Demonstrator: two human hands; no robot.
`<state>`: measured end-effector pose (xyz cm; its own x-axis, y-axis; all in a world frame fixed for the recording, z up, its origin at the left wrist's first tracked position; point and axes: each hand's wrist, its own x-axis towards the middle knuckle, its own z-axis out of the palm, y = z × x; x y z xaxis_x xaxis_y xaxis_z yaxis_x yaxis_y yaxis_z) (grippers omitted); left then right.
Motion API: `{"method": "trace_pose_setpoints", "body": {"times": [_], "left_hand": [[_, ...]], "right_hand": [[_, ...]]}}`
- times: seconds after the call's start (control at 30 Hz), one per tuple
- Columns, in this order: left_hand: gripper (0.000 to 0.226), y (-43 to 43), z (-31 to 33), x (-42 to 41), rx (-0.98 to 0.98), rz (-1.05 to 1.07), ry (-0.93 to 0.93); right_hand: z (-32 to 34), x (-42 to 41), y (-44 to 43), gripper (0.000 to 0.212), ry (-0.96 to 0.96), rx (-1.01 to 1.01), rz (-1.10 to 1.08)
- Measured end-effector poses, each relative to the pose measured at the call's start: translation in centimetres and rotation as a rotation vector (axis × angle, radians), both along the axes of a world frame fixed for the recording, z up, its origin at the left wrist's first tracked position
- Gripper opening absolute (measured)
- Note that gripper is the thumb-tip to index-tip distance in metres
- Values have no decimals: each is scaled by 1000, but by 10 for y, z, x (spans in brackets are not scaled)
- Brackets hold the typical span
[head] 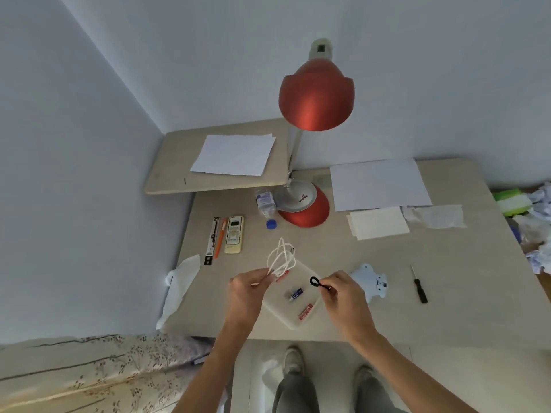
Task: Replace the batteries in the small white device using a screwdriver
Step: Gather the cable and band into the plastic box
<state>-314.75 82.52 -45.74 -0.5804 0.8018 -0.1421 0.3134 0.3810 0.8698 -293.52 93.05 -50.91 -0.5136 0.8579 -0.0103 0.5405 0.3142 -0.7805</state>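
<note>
Above the white tray (286,319) at the tabletop's (328,248) near edge, the left hand (249,290) pinches a coiled white cable (280,257) and the right hand (343,292) pinches a small black loop (315,282). Batteries (296,293) lie on the tray. The white bear-shaped device (371,281) lies just right of the tray, and the screwdriver (419,286) farther right.
</note>
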Motion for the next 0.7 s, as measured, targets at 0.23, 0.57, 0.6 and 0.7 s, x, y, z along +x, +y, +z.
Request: {"method": "trace_pose_setpoints", "body": {"times": [0.23,0.57,0.6,0.7], "left_hand": [[15,1,-43,-8,10,-35,-397],[8,-7,-88,-19,-93,109,-567],[9,-7,-90,-18,-106,109,-554],[13,-8,-89,-17,-126,67,-504]], "right_hand": [[-16,-24,-17,14,-123,-48,-104],[-45,-40,-27,17,-213,-96,-168],[-47,-41,-27,17,-222,-103,-169],[-51,-42,-28,15,-256,-115,-171]]}}
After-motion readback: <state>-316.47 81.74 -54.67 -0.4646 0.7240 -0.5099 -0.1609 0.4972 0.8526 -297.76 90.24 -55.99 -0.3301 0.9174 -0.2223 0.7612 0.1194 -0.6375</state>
